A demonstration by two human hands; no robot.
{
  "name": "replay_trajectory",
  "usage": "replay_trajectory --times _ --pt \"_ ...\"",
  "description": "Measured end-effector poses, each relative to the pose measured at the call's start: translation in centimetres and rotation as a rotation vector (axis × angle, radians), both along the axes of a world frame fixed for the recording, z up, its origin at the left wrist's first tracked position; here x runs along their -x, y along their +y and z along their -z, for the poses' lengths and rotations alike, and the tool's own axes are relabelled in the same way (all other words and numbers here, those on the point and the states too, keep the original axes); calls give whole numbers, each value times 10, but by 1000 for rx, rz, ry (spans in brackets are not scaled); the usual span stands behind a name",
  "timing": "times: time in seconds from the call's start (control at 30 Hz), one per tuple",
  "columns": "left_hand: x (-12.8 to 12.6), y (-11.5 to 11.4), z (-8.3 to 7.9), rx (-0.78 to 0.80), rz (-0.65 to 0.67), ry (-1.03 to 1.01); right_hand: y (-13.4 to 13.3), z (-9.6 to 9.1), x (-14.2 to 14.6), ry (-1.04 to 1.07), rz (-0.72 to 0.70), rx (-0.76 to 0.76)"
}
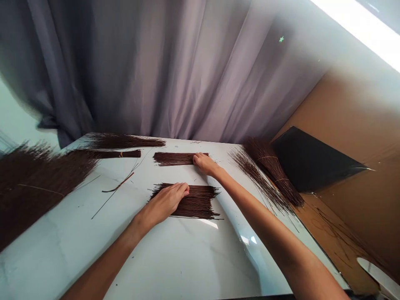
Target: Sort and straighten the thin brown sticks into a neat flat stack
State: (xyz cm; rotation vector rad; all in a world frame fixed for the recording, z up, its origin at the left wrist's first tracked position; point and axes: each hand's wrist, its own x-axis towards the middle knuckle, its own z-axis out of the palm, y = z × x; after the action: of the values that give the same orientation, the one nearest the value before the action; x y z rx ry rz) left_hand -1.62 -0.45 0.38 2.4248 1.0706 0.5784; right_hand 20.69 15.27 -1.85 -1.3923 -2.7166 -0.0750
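A flat spread of thin dark brown sticks point(200, 202) lies in the middle of the glossy white table point(175, 258). My left hand point(165, 202) rests flat on its left part, fingers stretched out together. Farther back lies a smaller flat bunch of the same sticks point(171, 158). My right hand point(204, 163) presses on that bunch's right end, its fingers curled down over the stick ends.
A big heap of brown sticks point(34, 183) covers the table's left side. Two tied bundles point(121, 141) lie at the back left, a few loose sticks point(118, 187) near them. More tied bundles point(271, 175) lie at the right edge by a black sheet point(309, 162). A grey curtain point(175, 71) hangs behind.
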Motion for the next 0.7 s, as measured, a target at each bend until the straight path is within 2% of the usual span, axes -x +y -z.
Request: replay_trajectory --times 0.17,0.33,0.43,0.53,0.7 --pt "3 5 3 -1 -9 -68 -9 -4 2 -18 12 -52" --pt "6 7 4 57 -64 -197 -16 -16 -1 45 63 -131" --pt "5 6 2 43 -99 -144 -20 -20 -5 77 84 -162" --pt "4 5 1 32 -94 -67 -23 -17 -7 89 89 -161" --pt "1 4 2 77 -140 -67 -27 -17 -8 145 113 -185"
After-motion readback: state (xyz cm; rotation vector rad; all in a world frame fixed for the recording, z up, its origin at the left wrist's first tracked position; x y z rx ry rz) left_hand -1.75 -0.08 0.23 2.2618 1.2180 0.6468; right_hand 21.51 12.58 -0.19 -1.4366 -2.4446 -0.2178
